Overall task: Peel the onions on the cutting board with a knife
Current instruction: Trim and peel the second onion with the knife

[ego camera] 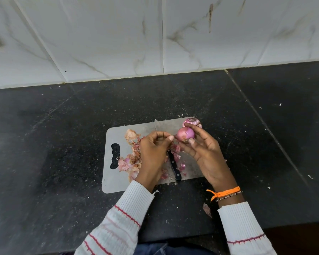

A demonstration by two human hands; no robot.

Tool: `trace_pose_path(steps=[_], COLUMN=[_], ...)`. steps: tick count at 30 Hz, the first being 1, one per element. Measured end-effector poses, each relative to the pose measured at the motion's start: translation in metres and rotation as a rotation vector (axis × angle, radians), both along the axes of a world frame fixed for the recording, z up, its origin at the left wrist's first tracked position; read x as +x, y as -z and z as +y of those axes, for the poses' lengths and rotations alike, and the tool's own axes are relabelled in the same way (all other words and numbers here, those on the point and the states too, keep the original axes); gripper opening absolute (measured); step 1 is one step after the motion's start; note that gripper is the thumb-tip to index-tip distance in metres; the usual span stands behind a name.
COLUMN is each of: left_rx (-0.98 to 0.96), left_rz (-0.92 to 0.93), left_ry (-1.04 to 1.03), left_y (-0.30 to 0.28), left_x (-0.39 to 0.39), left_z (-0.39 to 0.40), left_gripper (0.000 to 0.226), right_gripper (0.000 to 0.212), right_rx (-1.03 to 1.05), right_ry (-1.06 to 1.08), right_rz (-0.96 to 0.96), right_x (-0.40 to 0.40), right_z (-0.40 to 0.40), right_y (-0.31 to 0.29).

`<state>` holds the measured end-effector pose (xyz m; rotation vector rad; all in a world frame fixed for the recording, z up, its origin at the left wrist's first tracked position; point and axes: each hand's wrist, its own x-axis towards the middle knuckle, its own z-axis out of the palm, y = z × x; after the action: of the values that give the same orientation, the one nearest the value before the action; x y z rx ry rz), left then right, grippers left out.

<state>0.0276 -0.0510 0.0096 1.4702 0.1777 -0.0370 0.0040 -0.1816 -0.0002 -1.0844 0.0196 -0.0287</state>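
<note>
Black speckled stone countertop [63, 144] fills the lower view; we see a seam running diagonally on its right side. White marble-pattern wall tiles [118, 34] with grey-brown veining rise behind it. Small pale flecks are scattered across the stone.

We note a grey cutting board [116, 183] lying flat on the countertop, its black-rimmed handle slot [115, 156] at the left end. Papery onion skins [131, 159] are heaped on the left part of the board, with smaller pink scraps [180, 162] near its middle. One loose piece of skin [207, 209] lies off the board on the stone, near the right sleeve.

We record the knife [174, 169] lying on the board between the two hands, black riveted handle toward us, blade tip [156, 124] showing beyond the left hand. Neither hand grips it.

Right hand [204, 153] holds a red onion [185, 134] above the board, fingers curled around it, thumb under it. Left hand [153, 150] is just beside that onion, thumb and forefinger pinched together at its left end; we cannot tell whether a strip of skin is caught between them. A second onion [191, 122], partly skinned, rests at the far right corner of the board, just behind the held one.

Right wrist carries an orange thread [224, 193] and a beaded bracelet. Both sleeves are white ribbed knit with red stripes. We find no readable writing or brand marks.
</note>
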Motion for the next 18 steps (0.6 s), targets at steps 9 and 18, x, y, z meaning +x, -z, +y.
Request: trace_pose_path(steps=[9,18], left_rx=[0.034,0.089], left_rz=[-0.036,-0.129], left_ry=[0.101,0.057], left_y=[-0.014,-0.010], left_x=[-0.005,-0.006], left_z=[-0.006,-0.004], left_gripper=[0.015,0.021], right_gripper=[0.039,0.039], right_rx=[-0.126,-0.282], right_ry=[0.022,0.051], right_rz=[-0.006,-0.040], right_x=[-0.002,-0.003], right_z=[-0.004,0.002], right_y=[0.002,-0.002])
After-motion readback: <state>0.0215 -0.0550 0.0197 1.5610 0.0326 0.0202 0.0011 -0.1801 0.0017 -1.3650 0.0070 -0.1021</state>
